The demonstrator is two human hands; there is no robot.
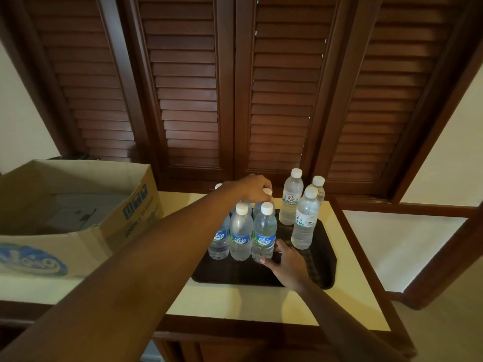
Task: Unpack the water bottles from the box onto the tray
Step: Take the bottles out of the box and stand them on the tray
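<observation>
Setting a bottle [262, 202] upright on the tray [324, 259] at frame centre, the left hand [254, 188] gripped its cap; the right hand [285, 259], fingers apparently curled, steadied a front bottle [264, 232]. The box [78, 205] stood at left.

Blue-label bottles [264, 232]: five or so (rear ones hidden); green-label bottles [304, 218]: three; box [78, 205], tray [321, 262]: one each.

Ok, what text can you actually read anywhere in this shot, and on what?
"Waig": blue labels of the front bottles on the tray.
Blue logo on the box front: similar lettering, blurred.
Blue print on the box's side: unreadable.
Green-labelled bottles: print too small.
</observation>
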